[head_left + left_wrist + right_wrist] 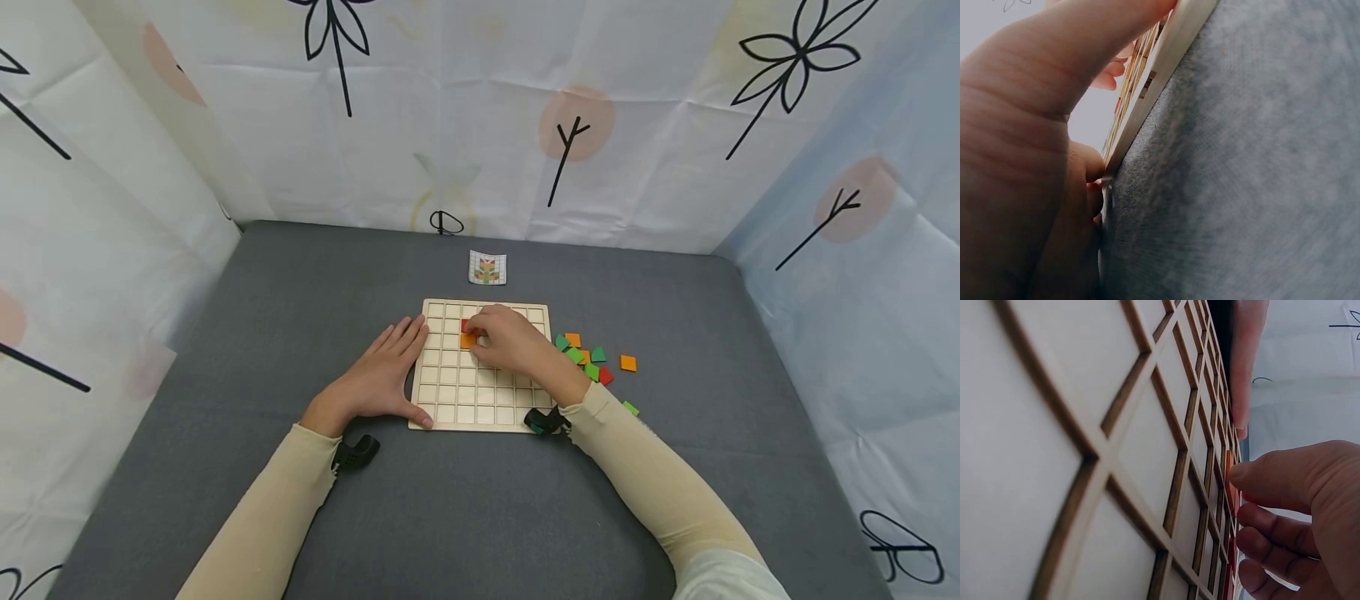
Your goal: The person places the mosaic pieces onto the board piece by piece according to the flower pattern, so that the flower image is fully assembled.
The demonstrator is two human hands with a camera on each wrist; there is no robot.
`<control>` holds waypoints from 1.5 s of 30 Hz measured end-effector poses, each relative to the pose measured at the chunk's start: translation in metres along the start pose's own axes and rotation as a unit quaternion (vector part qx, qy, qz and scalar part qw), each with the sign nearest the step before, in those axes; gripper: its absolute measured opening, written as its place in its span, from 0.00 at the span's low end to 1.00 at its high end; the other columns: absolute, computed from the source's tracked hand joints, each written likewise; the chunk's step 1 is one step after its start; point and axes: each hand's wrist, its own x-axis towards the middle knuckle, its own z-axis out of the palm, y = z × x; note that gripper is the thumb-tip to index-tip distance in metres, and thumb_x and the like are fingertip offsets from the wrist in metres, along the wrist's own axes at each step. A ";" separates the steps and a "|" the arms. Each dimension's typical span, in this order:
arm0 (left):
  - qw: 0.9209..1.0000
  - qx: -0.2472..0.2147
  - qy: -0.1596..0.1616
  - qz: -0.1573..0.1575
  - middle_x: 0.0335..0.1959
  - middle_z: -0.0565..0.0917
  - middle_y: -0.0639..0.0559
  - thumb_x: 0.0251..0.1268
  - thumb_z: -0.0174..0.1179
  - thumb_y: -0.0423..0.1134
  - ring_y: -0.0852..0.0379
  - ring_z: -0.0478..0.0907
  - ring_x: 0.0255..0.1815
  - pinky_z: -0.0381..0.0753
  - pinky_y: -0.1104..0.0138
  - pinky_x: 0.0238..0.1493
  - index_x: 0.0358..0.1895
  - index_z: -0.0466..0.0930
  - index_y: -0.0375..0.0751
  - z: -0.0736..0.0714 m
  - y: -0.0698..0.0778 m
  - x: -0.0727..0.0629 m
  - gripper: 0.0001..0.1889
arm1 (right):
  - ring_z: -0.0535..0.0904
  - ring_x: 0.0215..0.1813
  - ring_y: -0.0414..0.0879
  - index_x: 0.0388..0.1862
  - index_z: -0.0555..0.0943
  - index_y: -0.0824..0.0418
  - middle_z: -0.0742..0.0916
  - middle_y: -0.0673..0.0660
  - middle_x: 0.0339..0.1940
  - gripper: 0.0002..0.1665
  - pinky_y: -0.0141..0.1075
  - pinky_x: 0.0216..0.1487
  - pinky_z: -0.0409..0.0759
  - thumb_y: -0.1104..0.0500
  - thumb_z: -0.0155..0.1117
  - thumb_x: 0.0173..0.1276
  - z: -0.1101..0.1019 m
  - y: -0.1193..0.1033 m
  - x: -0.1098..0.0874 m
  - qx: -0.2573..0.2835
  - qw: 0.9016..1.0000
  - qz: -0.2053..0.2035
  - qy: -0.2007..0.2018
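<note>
A pale wooden grid board [444, 398] lies on the grey table. My left hand [385, 372] rests along its left edge, fingers extended and thumb at the near left corner; in the left wrist view the thumb [1104, 37] lies over the board's side. Over the board's upper middle, my right hand [510, 340] has thumb and forefinger around an orange square tile [468, 342]. The right thumb [1260, 478] meets the orange tile [1228, 465] at the grid surface in the right wrist view. Just beyond it sits a red tile [464, 326], partly hidden by the fingers.
Right of the board lie loose orange, green and red tiles, including an orange square [627, 363] set apart and a red one [605, 376]. A small card with a gridded coloured pattern [487, 268] lies behind the board. Patterned white cloth [480, 125] hangs around the table.
</note>
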 end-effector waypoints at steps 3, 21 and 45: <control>1.000 0.000 0.000 -0.001 0.91 0.36 0.39 0.42 0.78 0.79 0.39 0.32 0.90 0.34 0.46 0.87 0.89 0.37 0.32 0.000 -0.001 0.000 0.83 | 0.83 0.51 0.50 0.52 0.91 0.62 0.89 0.54 0.46 0.11 0.42 0.57 0.82 0.65 0.73 0.72 0.000 0.000 0.000 0.001 1.000 0.000 0.000; 1.000 -0.001 0.002 -0.002 0.91 0.35 0.40 0.39 0.75 0.83 0.39 0.31 0.90 0.33 0.47 0.87 0.89 0.37 0.32 0.003 -0.002 0.002 0.85 | 0.82 0.48 0.50 0.56 0.90 0.63 0.89 0.56 0.48 0.14 0.43 0.51 0.83 0.63 0.72 0.74 -0.016 0.000 -0.012 0.025 0.999 0.020 0.013; 1.000 -0.015 0.016 0.004 0.91 0.35 0.42 0.37 0.71 0.88 0.42 0.29 0.90 0.30 0.48 0.87 0.90 0.36 0.35 0.011 -0.010 0.003 0.86 | 0.82 0.53 0.54 0.60 0.89 0.64 0.88 0.57 0.54 0.17 0.49 0.55 0.83 0.61 0.75 0.76 -0.052 0.023 -0.048 0.024 0.996 0.079 0.045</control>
